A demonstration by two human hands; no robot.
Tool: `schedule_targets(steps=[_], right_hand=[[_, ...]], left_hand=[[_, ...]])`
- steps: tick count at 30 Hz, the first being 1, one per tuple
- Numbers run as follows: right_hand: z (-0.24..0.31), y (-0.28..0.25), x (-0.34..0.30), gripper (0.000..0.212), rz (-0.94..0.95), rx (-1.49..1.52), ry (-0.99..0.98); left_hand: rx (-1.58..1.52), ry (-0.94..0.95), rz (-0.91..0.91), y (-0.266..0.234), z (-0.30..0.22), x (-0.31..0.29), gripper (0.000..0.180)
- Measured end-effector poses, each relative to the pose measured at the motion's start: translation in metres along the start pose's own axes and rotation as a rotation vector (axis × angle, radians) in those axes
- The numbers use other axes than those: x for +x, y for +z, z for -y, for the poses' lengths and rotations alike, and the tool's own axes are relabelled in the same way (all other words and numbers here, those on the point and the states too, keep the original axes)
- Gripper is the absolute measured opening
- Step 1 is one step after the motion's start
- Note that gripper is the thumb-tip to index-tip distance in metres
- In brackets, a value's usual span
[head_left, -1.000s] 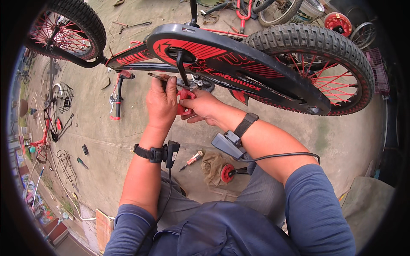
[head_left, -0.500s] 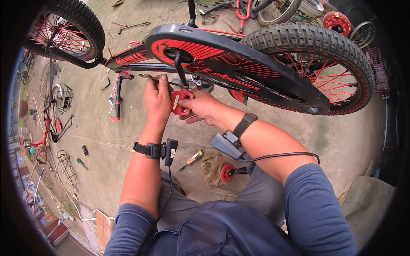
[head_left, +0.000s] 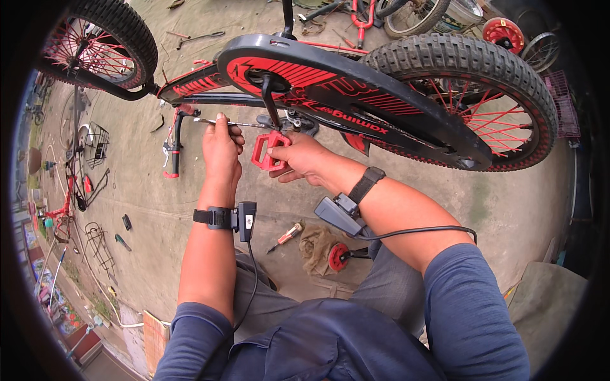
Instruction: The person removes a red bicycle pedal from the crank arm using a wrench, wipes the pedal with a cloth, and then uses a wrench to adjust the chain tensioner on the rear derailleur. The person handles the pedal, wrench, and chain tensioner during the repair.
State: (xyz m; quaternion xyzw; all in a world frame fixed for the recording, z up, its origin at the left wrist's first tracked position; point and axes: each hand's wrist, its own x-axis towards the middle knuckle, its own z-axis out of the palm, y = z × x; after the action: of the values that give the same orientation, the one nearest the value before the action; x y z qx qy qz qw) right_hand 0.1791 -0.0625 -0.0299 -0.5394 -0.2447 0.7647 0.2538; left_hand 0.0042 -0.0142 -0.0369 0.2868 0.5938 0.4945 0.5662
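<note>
While you look down through the head camera, the scene reads like this:

Bicycle: a black and red bicycle point(head_left: 356, 82) lies upside down in front of you, which brings its crank up within easy reach.
Left hand: your left hand point(head_left: 221, 147) is closed in a fist around a thin metal wrench point(head_left: 232, 123); the shaft lies level and points right toward the crank end, likely so the tool head can sit on the pedal axle.
Right hand: your right hand point(head_left: 298, 159) is closed on the red pedal point(head_left: 267, 151), thumb on top and fingers under it, apparently to steady it against the wrench.
Pedal: it sits at the lower end of the black crank arm point(head_left: 272, 105), just under the chain guard point(head_left: 343, 86) and between your two hands.
Rear wheel: the knobby tyre point(head_left: 483, 76) with red spokes stands to the right, clear of both hands.
Ground by your knees: a screwdriver point(head_left: 286, 236), a crumpled rag point(head_left: 318, 247) and a small red wheel point(head_left: 337, 257) lie close together, near enough to reach.
Further left: a red handlebar point(head_left: 173, 149) with a grip rests on the concrete, and a wire basket point(head_left: 96, 143) lies well apart.
</note>
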Motion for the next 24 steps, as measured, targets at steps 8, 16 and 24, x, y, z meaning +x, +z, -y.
schedule_targets(steps=[8, 16, 24], right_hand=[[0.003, 0.001, -0.002, 0.028, -0.005, -0.019, -0.018], [0.006, 0.000, -0.003, 0.029, 0.029, -0.028, -0.012], [0.002, 0.001, -0.004, 0.029, 0.000, -0.016, 0.002]], left_hand=[[0.565, 0.710, 0.105, 0.027, -0.010, -0.027, 0.021], [0.834, 0.878, 0.121, 0.035, -0.005, -0.040, 0.021], [-0.028, -0.223, 0.008, 0.007, 0.009, 0.003, 0.028]])
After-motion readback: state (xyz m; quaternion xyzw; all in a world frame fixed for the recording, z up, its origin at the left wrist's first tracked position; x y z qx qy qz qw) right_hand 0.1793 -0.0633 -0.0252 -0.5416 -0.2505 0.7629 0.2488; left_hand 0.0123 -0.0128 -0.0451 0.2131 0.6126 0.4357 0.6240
